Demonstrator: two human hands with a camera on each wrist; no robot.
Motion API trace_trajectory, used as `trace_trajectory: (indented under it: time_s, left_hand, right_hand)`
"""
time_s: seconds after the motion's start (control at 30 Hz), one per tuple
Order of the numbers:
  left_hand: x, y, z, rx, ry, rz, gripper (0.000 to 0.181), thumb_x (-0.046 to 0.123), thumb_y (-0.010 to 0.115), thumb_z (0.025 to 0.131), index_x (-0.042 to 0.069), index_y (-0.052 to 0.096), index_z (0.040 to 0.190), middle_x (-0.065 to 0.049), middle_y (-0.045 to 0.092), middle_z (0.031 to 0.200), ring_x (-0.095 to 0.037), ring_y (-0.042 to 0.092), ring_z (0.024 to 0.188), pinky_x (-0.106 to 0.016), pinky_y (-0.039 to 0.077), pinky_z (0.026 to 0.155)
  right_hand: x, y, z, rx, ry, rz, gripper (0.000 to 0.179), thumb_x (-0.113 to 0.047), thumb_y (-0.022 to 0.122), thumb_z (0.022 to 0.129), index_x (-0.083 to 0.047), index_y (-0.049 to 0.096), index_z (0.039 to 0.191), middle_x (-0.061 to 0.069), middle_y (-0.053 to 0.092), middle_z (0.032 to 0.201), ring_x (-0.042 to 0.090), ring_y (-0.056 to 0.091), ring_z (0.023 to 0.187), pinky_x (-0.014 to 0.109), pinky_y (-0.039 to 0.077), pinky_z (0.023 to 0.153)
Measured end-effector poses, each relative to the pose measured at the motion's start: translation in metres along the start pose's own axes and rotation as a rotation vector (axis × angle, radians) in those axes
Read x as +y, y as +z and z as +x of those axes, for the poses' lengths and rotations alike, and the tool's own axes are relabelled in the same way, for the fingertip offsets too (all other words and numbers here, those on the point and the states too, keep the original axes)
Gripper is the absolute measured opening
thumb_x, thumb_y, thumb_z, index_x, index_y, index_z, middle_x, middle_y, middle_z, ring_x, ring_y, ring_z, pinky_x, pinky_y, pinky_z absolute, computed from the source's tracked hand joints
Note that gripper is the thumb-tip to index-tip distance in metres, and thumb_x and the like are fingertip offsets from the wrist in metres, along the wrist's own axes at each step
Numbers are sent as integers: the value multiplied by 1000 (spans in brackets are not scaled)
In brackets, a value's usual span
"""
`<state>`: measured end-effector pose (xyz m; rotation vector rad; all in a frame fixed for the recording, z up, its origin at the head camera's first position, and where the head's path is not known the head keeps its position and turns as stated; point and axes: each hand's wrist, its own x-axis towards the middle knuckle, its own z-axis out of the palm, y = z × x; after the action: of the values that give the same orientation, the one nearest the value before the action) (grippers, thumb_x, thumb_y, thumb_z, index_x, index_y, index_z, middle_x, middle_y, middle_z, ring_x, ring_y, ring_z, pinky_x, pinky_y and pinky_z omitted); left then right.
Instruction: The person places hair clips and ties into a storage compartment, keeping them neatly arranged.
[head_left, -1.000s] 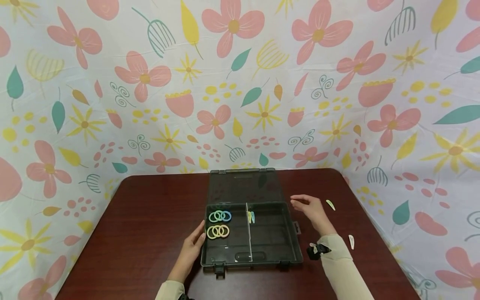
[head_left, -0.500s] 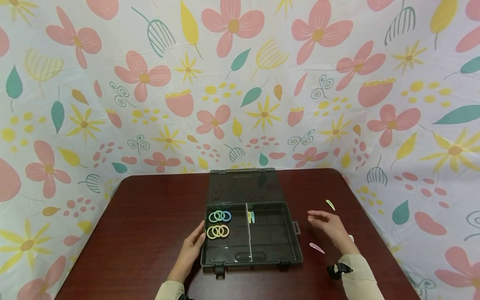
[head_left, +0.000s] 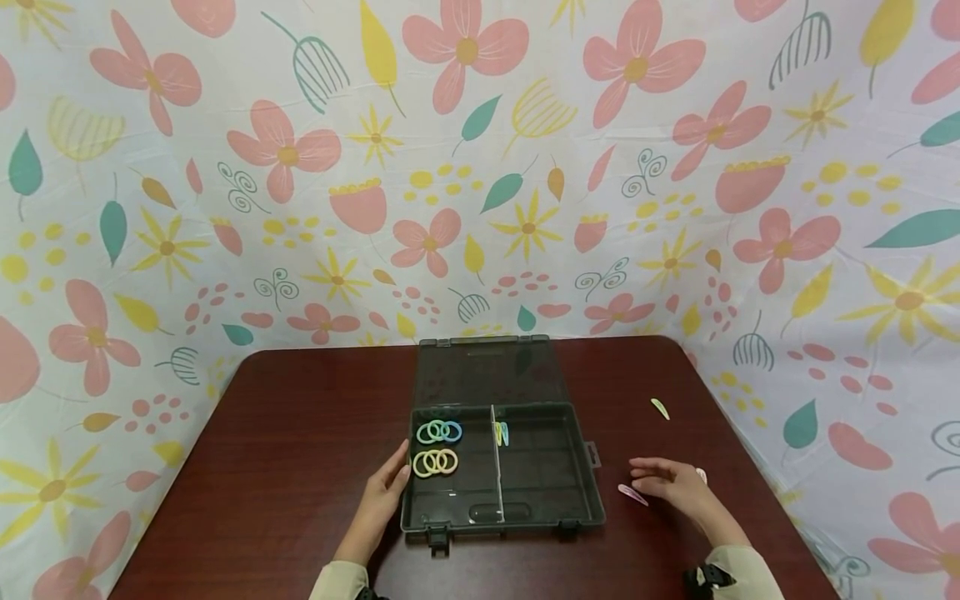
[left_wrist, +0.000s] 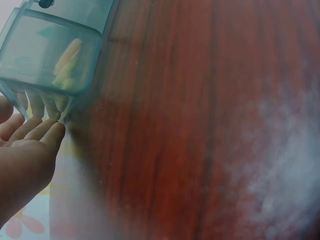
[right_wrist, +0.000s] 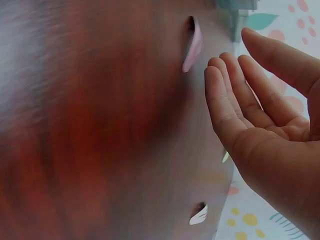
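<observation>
Nearest me, right of the organiser box [head_left: 501, 467]: pink hair clip [head_left: 632, 495].
My right hand [head_left: 675, 486], fingers loose and empty, has dropped from beyond the box to just beside the clip; left hand [head_left: 380, 498] stays flat against the box's left wall; green clip [head_left: 660, 408] farther off.

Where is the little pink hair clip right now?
In the head view, the pink hair clip lies on the table, right of the box and just off the right hand's fingertips.

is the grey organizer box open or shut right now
Open. The grey box has its lid folded back flat on the table, and the hair ties show uncovered in its left compartment.
</observation>
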<state>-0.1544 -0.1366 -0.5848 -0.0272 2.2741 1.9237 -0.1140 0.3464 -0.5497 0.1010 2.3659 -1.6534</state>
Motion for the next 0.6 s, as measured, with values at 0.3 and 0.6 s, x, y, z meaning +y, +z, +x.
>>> trace_trajectory:
  time_s: [0.3, 0.6]
  left_hand:
    - [-2, 0, -3, 0, 29, 11, 51, 16, 51, 101, 20, 37, 150, -12, 29, 155, -38, 23, 141, -58, 29, 108]
    - [2, 0, -5, -4, 59, 9, 51, 14, 50, 101, 14, 36, 150, -15, 30, 154, -39, 24, 141, -58, 27, 109]
  right_hand:
    - [10, 2, -9, -5, -24, -54, 50, -7, 73, 85, 15, 53, 126, 26, 63, 114, 21, 64, 96, 25, 53, 74]
    - [10, 6, -7, 24, -77, -119, 40, 3, 72, 80, 16, 60, 116, 22, 67, 101, 19, 64, 87, 24, 54, 69]
